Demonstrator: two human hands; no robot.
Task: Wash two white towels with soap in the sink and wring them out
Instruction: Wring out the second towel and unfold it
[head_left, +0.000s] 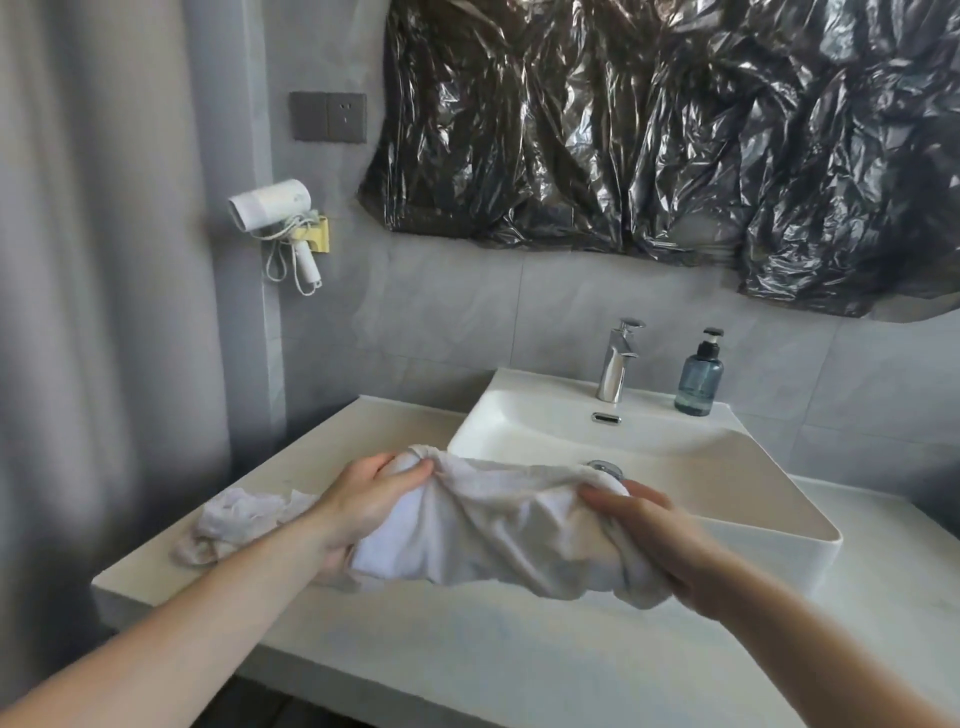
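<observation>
Both hands hold one white towel (488, 525) bunched up over the near edge of the sink (727, 499): left hand (363, 499) grips its left end, right hand (660, 540) grips its right end. 2nd towel (234, 519) lies crumpled on the counter (467, 649), left of the sink & behind the left arm. Far side: tap (615, 364), soap bottle (698, 376) just right of it, hair dryer (280, 218) on the left wall.

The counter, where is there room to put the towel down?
Bare counter lies in front of the sink, below the towel that the left hand and right hand grip, and right of the sink. The left end is crowded by the second towel.
</observation>
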